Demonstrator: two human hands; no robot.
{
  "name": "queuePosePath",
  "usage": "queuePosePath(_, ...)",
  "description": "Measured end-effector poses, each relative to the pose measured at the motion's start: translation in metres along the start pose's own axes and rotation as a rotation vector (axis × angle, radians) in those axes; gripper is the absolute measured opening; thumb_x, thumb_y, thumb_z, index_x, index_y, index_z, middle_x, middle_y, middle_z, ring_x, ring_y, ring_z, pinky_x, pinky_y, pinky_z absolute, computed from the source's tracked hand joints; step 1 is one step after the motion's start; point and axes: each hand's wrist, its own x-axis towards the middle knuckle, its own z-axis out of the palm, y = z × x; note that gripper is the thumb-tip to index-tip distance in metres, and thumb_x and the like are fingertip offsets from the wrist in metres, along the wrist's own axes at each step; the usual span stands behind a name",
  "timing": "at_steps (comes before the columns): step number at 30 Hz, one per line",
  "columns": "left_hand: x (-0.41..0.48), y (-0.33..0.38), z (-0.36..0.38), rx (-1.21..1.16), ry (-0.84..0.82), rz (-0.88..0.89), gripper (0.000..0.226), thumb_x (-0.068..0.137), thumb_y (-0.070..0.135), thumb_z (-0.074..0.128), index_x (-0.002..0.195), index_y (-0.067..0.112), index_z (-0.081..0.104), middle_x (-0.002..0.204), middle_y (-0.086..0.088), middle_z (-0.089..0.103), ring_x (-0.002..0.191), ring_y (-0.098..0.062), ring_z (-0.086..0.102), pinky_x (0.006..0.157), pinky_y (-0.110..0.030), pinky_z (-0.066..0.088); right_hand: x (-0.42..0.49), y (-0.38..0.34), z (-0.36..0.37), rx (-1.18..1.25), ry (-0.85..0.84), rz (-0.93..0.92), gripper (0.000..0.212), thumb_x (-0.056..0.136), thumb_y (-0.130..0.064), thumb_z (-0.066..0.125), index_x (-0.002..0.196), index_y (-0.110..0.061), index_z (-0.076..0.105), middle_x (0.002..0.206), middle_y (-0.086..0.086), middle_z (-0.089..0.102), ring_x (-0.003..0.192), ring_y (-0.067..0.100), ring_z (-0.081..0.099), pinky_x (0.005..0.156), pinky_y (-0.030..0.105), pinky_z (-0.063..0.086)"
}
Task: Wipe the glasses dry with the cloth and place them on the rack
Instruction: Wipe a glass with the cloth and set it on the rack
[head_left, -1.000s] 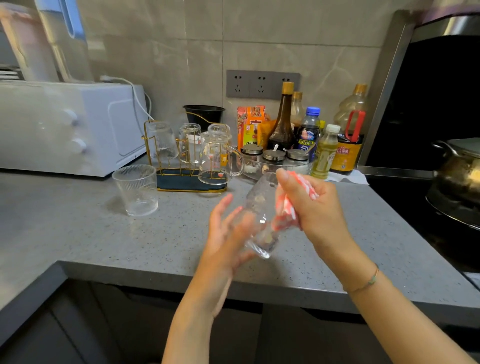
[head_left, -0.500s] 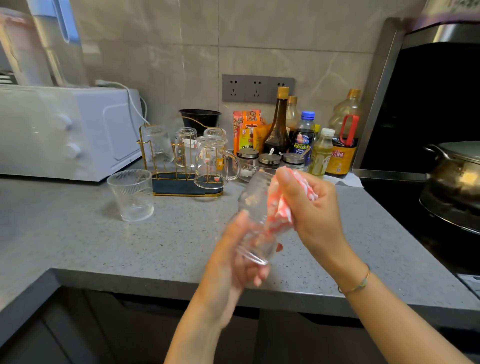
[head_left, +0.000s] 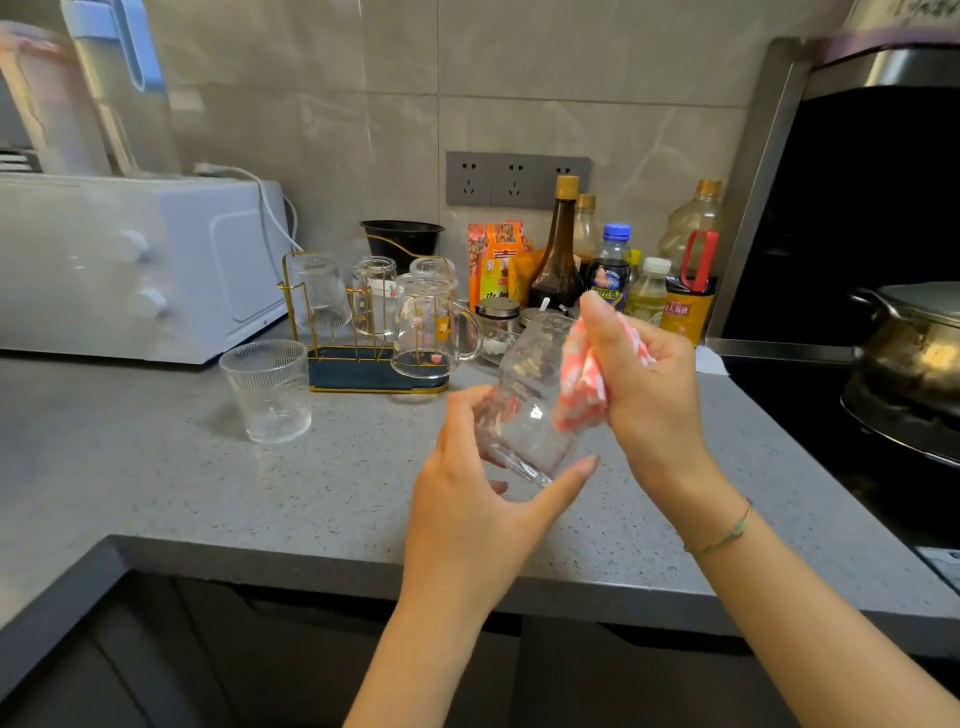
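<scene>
I hold the glass (head_left: 527, 415) up over the counter (head_left: 208, 493), in the middle, near me. It leans, with its bottom low and its open end pointing up and far right. My left hand (head_left: 478, 488) wraps round the bottom. My right hand (head_left: 649, 384), just right of it, squeezes the cloth (head_left: 582, 384) against the glass. The rack (head_left: 363, 369) sits far left, so I think my left hand is nearer to it.

The yellow label on the red-handled bottle (head_left: 688, 312) carries red Chinese characters that seem to end in 酱油. Print on the orange packet (head_left: 496, 260) and the blue-capped bottle (head_left: 609, 275) is too blurred to read.
</scene>
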Motion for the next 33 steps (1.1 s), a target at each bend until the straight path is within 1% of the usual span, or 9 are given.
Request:
queuePosePath(5,0.003,-0.007,-0.002,-0.037,0.065,0.077,0.056,0.063,0.063,0.072,0.098,0.026,0.049,0.081,0.012,0.068,0.065,-0.002,0.065,0.053,-0.014,0.048,0.002,0.003,0.003,-0.021,-0.076,-0.02,0.05,0.093,-0.028,0.054,0.062,0.012,0.056,0.052,0.01,0.055,0.05,0.014,0.052,0.058,0.023,0.044)
queuePosePath(9,0.007,-0.004,-0.007,-0.612,-0.137,-0.333,0.066,0.057,0.056,0.075,0.106,0.014,0.062,0.087,-0.006,0.073,0.056,-0.011,0.062,0.05,-0.021,0.05,0.002,0.003,0.002,-0.009,-0.137,-0.021,0.043,0.093,-0.025,0.055,0.062,0.004,0.059,0.05,-0.004,0.058,0.047,0.009,0.054,0.051,0.017,0.043)
queuePosePath(12,0.011,-0.007,-0.013,-1.23,-0.45,-0.783,0.076,0.063,0.067,0.072,0.106,0.004,0.066,0.077,-0.011,0.066,0.043,-0.009,0.052,0.038,-0.015,0.046,-0.002,0.003,0.007,-0.006,-0.169,-0.066,0.044,0.094,-0.029,0.057,0.065,0.004,0.06,0.053,0.011,0.061,0.045,0.026,0.057,0.046,0.031,0.046)
queuePosePath(14,0.008,-0.009,-0.012,-1.399,-0.514,-0.914,0.077,0.074,0.076,0.054,0.099,0.003,0.063,0.071,-0.008,0.061,0.038,-0.006,0.048,0.033,-0.013,0.042,-0.004,0.007,0.011,-0.055,-0.173,-0.097,0.045,0.089,-0.033,0.06,0.066,0.006,0.06,0.055,0.017,0.061,0.046,0.032,0.058,0.047,0.037,0.046)
queuePosePath(18,0.011,-0.011,-0.001,-1.036,-0.361,-0.73,0.085,0.084,0.078,0.028,0.121,0.008,0.059,0.097,-0.016,0.072,0.052,-0.017,0.064,0.042,-0.023,0.053,-0.007,0.015,0.006,-0.084,-0.115,-0.051,0.04,0.094,-0.025,0.058,0.064,0.001,0.061,0.053,0.01,0.062,0.045,0.028,0.06,0.049,0.036,0.05)
queuePosePath(22,0.01,-0.018,0.01,-0.649,-0.09,-0.373,0.078,0.07,0.072,0.06,0.134,0.033,0.039,0.127,-0.001,0.06,0.09,-0.026,0.072,0.07,-0.038,0.06,-0.003,0.021,0.005,-0.147,-0.004,-0.053,0.048,0.09,-0.036,0.061,0.066,0.005,0.06,0.058,0.025,0.059,0.055,0.043,0.057,0.055,0.055,0.049)
queuePosePath(25,-0.002,-0.024,0.017,-0.416,-0.023,-0.122,0.068,0.064,0.062,0.073,0.12,0.048,0.039,0.115,0.021,0.058,0.097,-0.017,0.067,0.078,-0.026,0.056,0.001,0.019,0.006,-0.121,0.042,-0.016,0.049,0.092,-0.034,0.06,0.066,0.008,0.059,0.06,0.029,0.057,0.059,0.048,0.057,0.06,0.06,0.05)
queuePosePath(28,-0.003,-0.025,0.021,-0.276,0.138,0.008,0.054,0.071,0.061,0.066,0.113,0.039,0.039,0.103,0.013,0.062,0.09,-0.011,0.066,0.072,-0.025,0.055,0.001,0.015,0.01,-0.107,0.033,0.017,0.049,0.093,-0.034,0.059,0.066,0.006,0.059,0.06,0.028,0.057,0.061,0.048,0.057,0.061,0.057,0.05)
queuePosePath(33,0.003,-0.014,0.026,-0.602,0.123,-0.184,0.053,0.072,0.059,0.061,0.108,0.022,0.051,0.083,0.011,0.065,0.067,-0.008,0.06,0.057,-0.024,0.049,0.002,0.015,0.011,-0.128,0.026,-0.057,0.061,0.087,-0.045,0.055,0.064,0.011,0.054,0.06,0.026,0.054,0.055,0.034,0.051,0.055,0.038,0.044)
